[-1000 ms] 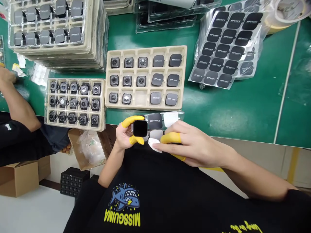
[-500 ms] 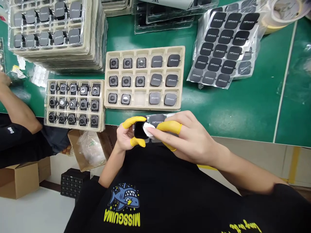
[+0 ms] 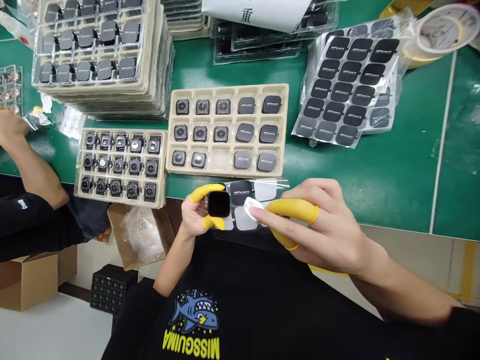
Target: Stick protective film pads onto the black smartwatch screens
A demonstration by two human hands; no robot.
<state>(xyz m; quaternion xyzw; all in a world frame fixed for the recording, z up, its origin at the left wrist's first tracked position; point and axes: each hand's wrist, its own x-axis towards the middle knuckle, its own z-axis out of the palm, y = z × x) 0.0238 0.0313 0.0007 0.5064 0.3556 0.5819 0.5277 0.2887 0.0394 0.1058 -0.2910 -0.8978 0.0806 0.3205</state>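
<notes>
A black square watch face (image 3: 218, 204) is held by its edges in my left hand (image 3: 195, 210), between fingers in yellow finger covers. To its right, my right hand (image 3: 315, 220), also with yellow covers, pinches a small white pad (image 3: 252, 208), apart from the watch. Beneath the pad lies a sticker sheet (image 3: 241, 192) with dark and pale squares at the table edge. Beyond it stands a beige tray (image 3: 227, 174), with watches face down in its left columns, dark HiFuture squares in its right columns and one bare compartment at the front.
Another tray (image 3: 120, 200) of watches lies left of it, before a tall tray stack (image 3: 157, 95). Sticker sheets (image 3: 341, 92) and a tape roll (image 3: 448, 32) are at the back right. A co-worker's arm (image 3: 33, 155) reaches in at the left. A cardboard box (image 3: 159, 220) sits below.
My right hand has drawn the white pad off the watch face, toward the right, uncovering the screen. The sticker sheet shows more. The whole view has shifted slightly.
</notes>
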